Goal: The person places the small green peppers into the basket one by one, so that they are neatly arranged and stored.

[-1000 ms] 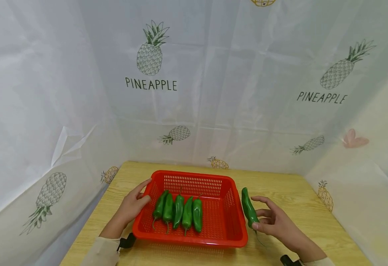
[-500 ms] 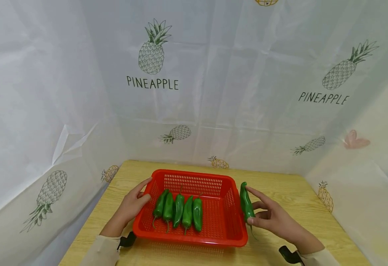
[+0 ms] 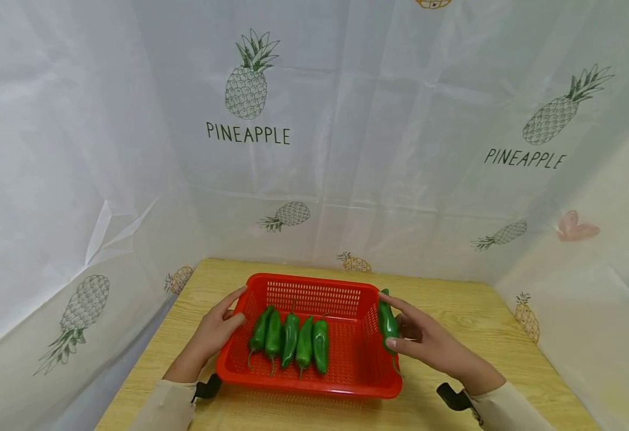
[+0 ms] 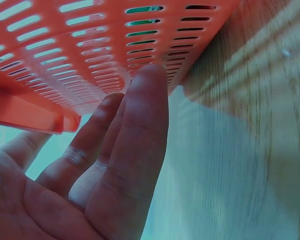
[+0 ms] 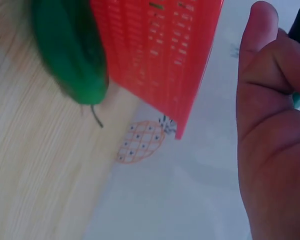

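Note:
My right hand [image 3: 427, 341] holds a green chili pepper [image 3: 386, 320] over the right rim of a red plastic basket [image 3: 346, 392], its fingertips at the upper end and thumb near the stem. Several more green peppers [image 3: 288, 341] lie side by side in the basket's left half. At the basket's left rim is my left hand [image 3: 214, 335], thumb over the edge; in the left wrist view its other fingers [image 4: 135, 135] lie along the slotted outer wall. The right wrist view has a blurred pepper [image 5: 72, 50] beside the basket wall; whether it is the held one I cannot tell.
The basket stands on a wood-grain table [image 3: 449, 305]. White sheeting [image 3: 346, 149] printed with pineapples hangs behind the table and on both sides. Black straps with mounts [image 3: 454, 398] sit at the wrists.
My right hand has moved left with the pepper, from beside the basket to over its right rim. Its index finger has come onto the pepper's upper end. The left hand has stayed put.

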`<control>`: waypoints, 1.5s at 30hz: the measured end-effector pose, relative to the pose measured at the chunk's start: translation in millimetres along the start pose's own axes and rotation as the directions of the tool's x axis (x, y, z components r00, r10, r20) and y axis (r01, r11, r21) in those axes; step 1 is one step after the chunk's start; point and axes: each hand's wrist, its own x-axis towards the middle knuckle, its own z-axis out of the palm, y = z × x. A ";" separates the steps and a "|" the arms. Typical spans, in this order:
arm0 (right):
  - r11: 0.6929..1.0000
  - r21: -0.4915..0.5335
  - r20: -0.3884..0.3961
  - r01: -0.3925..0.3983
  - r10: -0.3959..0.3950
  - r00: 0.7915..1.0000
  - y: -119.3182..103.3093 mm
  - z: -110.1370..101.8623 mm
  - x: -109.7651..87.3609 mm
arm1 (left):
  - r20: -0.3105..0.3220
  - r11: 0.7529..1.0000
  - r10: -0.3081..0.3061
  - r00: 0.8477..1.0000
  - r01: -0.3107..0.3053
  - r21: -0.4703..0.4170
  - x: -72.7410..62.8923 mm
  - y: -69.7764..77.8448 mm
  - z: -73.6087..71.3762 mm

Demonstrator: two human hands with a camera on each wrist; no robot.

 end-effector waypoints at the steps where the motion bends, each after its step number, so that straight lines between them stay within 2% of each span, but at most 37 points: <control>1: 1.000 -0.005 0.007 0.013 -0.013 1.000 -1.0 1.9 3.1 | 0.000 1.000 0.002 1.000 -0.002 -0.002 0.1 -0.1 0.2; 4: 0.999 -0.010 0.016 0.031 -0.030 0.999 -4.4 8.1 11.7 | 0.001 1.000 0.004 1.000 -0.004 -0.003 1.2 -0.8 1.0; 10: 0.991 -0.135 -0.015 0.014 -0.017 1.000 -6.9 20.8 27.7 | 0.007 1.000 0.001 1.000 -0.001 -0.027 3.6 -1.9 1.0; 13: 0.987 -0.163 -0.003 0.001 -0.001 1.000 -7.4 24.9 37.1 | 0.010 0.999 0.000 1.000 0.000 -0.033 4.4 -2.1 1.2; 22: 0.970 -0.226 0.092 -0.086 0.109 0.990 -16.8 34.0 70.9 | 0.008 0.999 0.018 1.000 -0.017 -0.029 2.4 0.8 -0.3; 29: 0.964 -0.241 0.190 -0.111 0.159 0.969 -20.9 37.0 94.9 | 0.015 0.999 0.021 1.000 -0.021 -0.035 0.9 0.3 -0.7; 37: 0.909 -0.365 0.247 -0.202 0.303 0.920 -18.2 42.8 116.4 | 0.019 0.999 0.020 1.000 -0.019 -0.039 -1.3 1.8 -1.6; 45: 0.822 -0.523 0.214 -0.224 0.381 0.900 -16.2 52.5 131.1 | 0.004 1.000 0.014 1.000 -0.014 -0.027 -1.0 -1.1 -0.6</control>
